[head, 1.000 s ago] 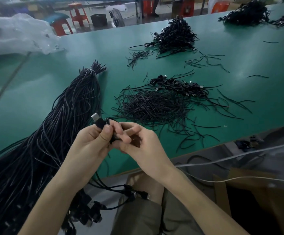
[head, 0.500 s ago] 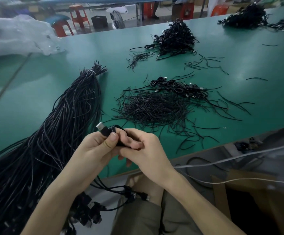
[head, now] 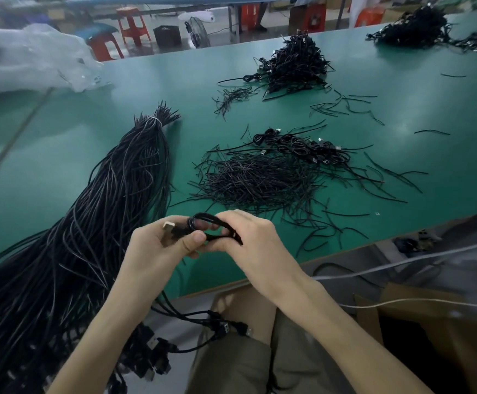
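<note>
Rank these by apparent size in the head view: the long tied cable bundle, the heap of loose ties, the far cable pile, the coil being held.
1. long tied cable bundle, largest by far.
2. heap of loose ties.
3. far cable pile; farther off, so unsure.
4. coil, smallest.
</note>
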Tool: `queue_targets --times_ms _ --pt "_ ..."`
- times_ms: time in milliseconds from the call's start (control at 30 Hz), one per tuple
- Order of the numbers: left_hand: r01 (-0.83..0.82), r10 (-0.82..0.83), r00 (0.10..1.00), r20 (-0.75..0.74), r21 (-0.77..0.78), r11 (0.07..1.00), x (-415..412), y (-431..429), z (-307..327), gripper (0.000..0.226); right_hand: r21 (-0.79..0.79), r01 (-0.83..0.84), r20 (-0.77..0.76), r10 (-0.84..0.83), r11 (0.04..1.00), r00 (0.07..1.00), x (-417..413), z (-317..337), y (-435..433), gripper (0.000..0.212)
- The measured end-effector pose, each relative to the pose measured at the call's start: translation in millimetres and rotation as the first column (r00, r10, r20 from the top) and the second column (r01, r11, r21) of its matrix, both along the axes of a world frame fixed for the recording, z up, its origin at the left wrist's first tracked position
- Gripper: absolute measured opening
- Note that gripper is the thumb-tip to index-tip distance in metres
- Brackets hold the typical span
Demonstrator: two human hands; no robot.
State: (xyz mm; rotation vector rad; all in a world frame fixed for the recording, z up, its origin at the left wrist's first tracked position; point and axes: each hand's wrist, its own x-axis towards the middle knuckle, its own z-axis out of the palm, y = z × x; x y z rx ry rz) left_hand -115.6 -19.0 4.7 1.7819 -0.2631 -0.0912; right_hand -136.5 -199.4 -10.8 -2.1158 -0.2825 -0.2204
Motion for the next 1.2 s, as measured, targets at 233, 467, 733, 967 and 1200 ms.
queue_targets --times_ms 233,467,733,967,1200 --pt "0.165 -0.171 0.985 -0.019 0.376 0.912 22.5 7.0 -6.6 0.021 -0.460 -0.037 0.118 0.103 0.887 0.988 3.6 -11.6 -9.0 0.015" --pt "0.458 -0.421 0.878 -0.228 0.656 0.600 27.8 -5.7 -0.7 0.053 -0.632 -0.041 0.208 0.221 0.774 0.953 7.0 -1.9 -8.9 0.012" --pt "0.184 -0.249 0.968 -0.029 0.756 0.628 35.5 -7.1 -11.9 0.045 -0.685 0.178 0.274 0.023 0.707 0.962 40.4 3.6 -32.8 0.060" --pt "0.139 -0.055 0.951 -0.304 0.265 0.954 39.1 -6.8 -12.7 0.040 -0.477 0.417 0.116 -0.415 0.774 0.902 86.1 -1.0 -79.5 0.040" --pt "0.146 -0.088 0.950 -0.301 0.177 0.973 33.8 -16.5 -8.8 0.036 -0.522 0.465 0.202 -0.427 0.715 0.882 88.0 -17.9 -79.3 0.015"
